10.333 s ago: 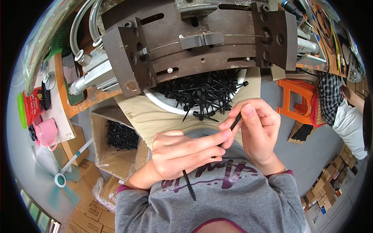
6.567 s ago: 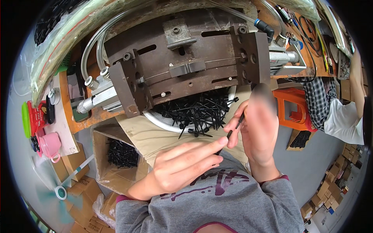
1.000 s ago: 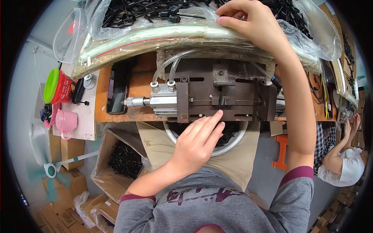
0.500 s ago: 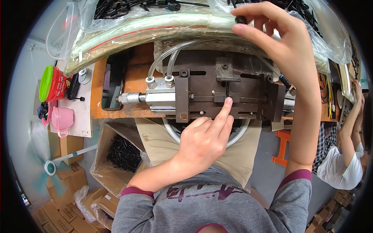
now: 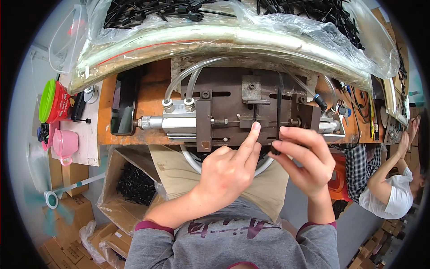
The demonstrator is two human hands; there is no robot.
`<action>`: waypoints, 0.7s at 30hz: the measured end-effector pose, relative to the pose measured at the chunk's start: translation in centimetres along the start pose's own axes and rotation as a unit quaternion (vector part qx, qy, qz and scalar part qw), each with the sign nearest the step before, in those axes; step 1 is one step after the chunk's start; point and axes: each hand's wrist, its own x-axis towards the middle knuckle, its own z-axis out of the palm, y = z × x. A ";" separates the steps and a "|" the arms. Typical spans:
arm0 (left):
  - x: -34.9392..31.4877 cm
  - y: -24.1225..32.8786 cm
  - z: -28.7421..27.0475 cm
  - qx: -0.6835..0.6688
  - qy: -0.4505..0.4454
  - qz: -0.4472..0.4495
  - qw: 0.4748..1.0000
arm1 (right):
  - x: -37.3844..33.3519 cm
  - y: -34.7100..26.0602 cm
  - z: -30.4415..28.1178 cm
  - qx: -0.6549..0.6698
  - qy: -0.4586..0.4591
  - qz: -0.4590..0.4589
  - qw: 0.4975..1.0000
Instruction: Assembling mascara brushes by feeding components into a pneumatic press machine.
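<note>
Touching a black stem set across the central block with our left hand, its grip hidden, we pinched a second stem, not yet placed, in our right hand's closed fingers, more stems heaped beyond.

My right hand pinches a matt black, plastic-looking rod; at the near edge of my worn wooden desk sit a dull, scuffed metal fixture and a shiny metal cylinder.
</note>
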 end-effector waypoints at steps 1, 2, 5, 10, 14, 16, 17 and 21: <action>-0.1 -0.1 0.0 -0.003 -0.001 0.001 1.000 | -0.6 -0.1 0.1 0.005 -0.007 0.010 1.000; -0.2 -0.2 0.0 -0.006 -0.001 0.002 1.000 | -0.9 -0.4 0.1 0.000 -0.010 0.005 1.000; -0.6 -0.4 -1.1 -0.054 -0.035 0.009 0.998 | -1.8 -0.7 0.4 -0.005 -0.013 -0.009 1.000; -1.9 -0.4 -3.4 -0.163 -0.109 0.007 0.981 | -2.4 -0.9 1.3 -0.052 -0.048 -0.010 0.997; -2.5 -0.6 -3.6 -0.187 -0.072 0.010 0.980 | -2.7 -0.5 3.0 -0.115 -0.079 -0.021 0.990; -2.8 -0.6 -3.4 -0.193 -0.053 0.012 0.980 | -2.3 -0.8 3.3 -0.155 -0.094 -0.026 0.983; -3.0 -0.7 -3.3 -0.196 -0.050 0.018 0.979 | -2.0 -0.9 3.3 -0.175 -0.102 -0.029 0.979; -3.2 -0.7 -3.1 -0.198 -0.064 0.033 0.978 | -1.1 -1.3 3.3 -0.215 -0.133 -0.024 0.967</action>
